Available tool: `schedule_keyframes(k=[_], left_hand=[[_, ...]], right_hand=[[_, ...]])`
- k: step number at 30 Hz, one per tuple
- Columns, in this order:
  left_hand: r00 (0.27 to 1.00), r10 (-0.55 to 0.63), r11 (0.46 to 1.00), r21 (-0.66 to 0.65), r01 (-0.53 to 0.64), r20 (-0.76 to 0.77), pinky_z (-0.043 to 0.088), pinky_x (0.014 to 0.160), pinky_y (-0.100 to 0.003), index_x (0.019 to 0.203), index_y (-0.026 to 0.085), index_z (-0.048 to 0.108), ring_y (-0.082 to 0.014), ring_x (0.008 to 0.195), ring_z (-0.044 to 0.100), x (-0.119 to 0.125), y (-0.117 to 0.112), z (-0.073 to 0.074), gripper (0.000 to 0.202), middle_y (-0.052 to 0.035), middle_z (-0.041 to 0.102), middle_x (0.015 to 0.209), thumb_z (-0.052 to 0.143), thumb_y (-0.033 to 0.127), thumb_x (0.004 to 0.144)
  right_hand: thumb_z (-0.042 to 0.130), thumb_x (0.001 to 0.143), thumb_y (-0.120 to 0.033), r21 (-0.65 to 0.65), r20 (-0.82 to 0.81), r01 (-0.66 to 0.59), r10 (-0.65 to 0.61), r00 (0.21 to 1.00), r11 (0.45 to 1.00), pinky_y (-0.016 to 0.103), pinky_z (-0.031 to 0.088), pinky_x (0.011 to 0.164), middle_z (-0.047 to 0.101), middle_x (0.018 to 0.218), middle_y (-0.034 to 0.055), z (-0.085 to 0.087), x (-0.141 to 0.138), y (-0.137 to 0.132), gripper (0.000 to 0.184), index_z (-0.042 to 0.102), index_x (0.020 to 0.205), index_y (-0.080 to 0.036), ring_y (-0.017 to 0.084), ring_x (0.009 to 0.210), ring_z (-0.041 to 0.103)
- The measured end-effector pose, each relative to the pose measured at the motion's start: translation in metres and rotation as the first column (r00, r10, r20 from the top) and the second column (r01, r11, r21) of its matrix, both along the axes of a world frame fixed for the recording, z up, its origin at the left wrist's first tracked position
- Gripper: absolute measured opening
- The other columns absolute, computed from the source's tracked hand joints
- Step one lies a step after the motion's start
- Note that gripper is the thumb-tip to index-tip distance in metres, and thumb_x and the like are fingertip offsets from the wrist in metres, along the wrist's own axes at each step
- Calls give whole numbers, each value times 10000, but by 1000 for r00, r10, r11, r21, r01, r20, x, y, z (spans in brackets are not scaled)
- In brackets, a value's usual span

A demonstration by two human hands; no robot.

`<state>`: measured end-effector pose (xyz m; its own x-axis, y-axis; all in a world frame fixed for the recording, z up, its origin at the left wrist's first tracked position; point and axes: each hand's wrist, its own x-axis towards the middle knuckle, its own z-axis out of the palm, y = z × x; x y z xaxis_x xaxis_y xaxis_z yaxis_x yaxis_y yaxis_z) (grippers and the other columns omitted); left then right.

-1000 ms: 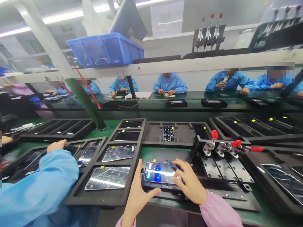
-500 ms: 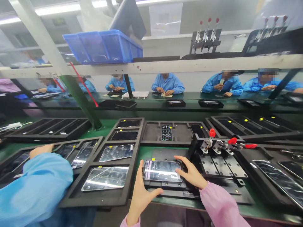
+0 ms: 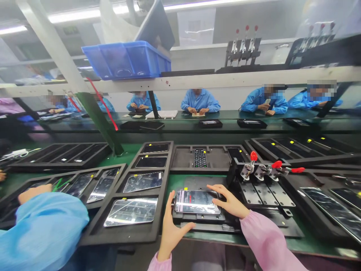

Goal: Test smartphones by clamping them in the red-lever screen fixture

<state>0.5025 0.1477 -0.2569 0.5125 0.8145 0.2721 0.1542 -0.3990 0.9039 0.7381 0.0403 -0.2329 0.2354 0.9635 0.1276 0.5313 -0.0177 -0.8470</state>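
A smartphone [image 3: 194, 202] with a lit, reflective screen lies face up on a black fixture [image 3: 208, 227] near the bench's front edge. A small yellow tab sticks out at its far edge. My left hand [image 3: 173, 229] is at the phone's left end, index finger stretched up beside it and thumb spread apart near the front of the fixture. My right hand [image 3: 229, 201] reaches in from the right. Its thumb rests on the right part of the screen and its index finger extends past the far right corner. The undersides of both hands are hidden.
Red-handled toggle clamps [image 3: 278, 164] over metal plates stand right of the phone. Black trays of phones [image 3: 158, 226] flank the fixture. A co-worker's blue sleeve [image 3: 47, 226] reaches in from the left. Behind, a tray [image 3: 183, 165] holds a keypad-like panel.
The view has shifted slightly. Red marks now show on the phone's screen. The co-worker's hand has moved left, and a green strip shows beside it. My hands keep nearly the same pose.
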Motion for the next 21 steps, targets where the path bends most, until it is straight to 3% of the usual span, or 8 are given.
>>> schedule_keyframes(k=[11, 16, 21], left_hand=[[998, -48, 999, 5, 48, 46, 220, 1101, -470, 1393, 285, 171, -273, 1344, 233, -5, 3, -1, 1007, -61, 260, 1466, 766, 249, 582], [998, -47, 999, 9, 47, 45, 230, 1095, -470, 1391, 280, 180, -280, 1342, 234, -4, 3, -2, 1006, -66, 268, 1461, 772, 279, 578], [997, -61, 998, 0, 61, 55, 224, 1098, -468, 1394, 284, 170, -276, 1343, 234, -4, 3, -2, 1021, -68, 260, 1465, 778, 278, 574]], right_hand=[[538, 813, -373, -50, 11, -10, 10, 1000, 999, 391, 264, 1073, 453, 1261, 49, 6, 1, 0, 521, 410, 1310, -279, 182, 1204, 413], [496, 829, -409, -129, -11, 103, -105, 994, 986, 431, 287, 1057, 531, 1220, 68, 2, 6, 10, 506, 410, 1301, -246, 187, 1178, 463], [645, 716, -383, -232, -49, 133, -149, 988, 963, 419, 332, 1038, 571, 1192, 127, 1, 14, 21, 615, 472, 1256, -146, 219, 1137, 516]])
